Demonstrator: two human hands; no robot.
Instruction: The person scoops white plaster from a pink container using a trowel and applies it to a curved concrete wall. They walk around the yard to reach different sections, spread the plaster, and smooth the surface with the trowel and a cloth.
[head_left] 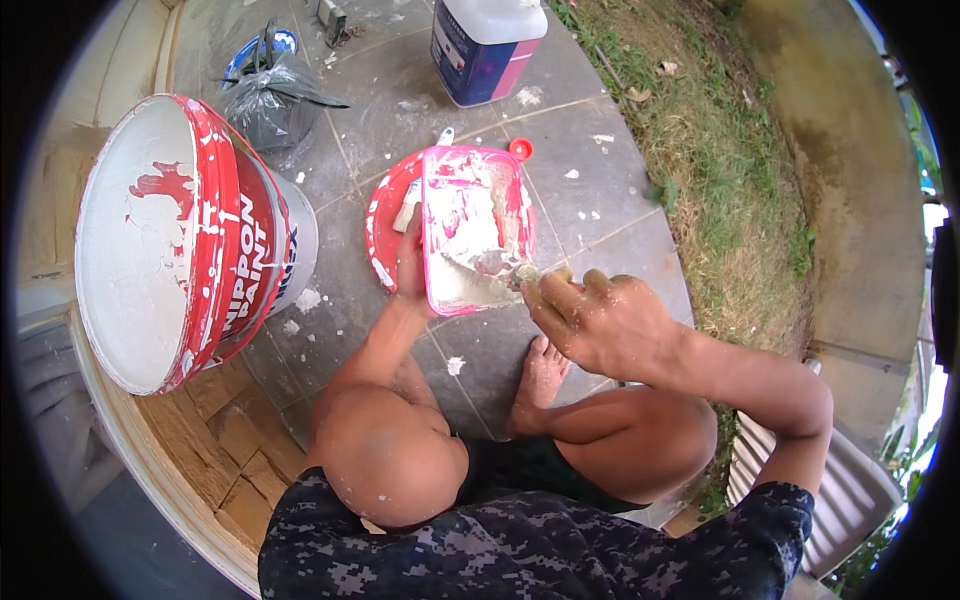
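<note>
The left hand (411,262) is clamped on the left side of a pink tray (430,240), its fingers partly hidden by the wall. The right hand (600,318) is closed around the grip of a smeared tool (512,274), whose head reaches into the lower right part of the tray; the exact kind of tool is hard to tell. White paste (465,220) coats the tray's bottom and streaks its walls, and the right hand's fingers are smeared as well.

The tray sits over a round red lid (383,220), around the middle of the grey tiled floor (640,255); whether it touches the lid cannot be told. A pale flat-ended tool (407,208) lies on the lid, just left of the tray. A small red cap (521,150) is on the tiles just beside the tray's upper right corner.

Near the floor's left edge stands a large red and white bucket (215,240), paste splashed over its rim. Beyond it sits a grey plastic bag (270,105). A white jug (488,50) with a blue and pink label stands toward the floor's far edge. Grass (735,220) borders the right edge, and white flecks dot the tiles.
</note>
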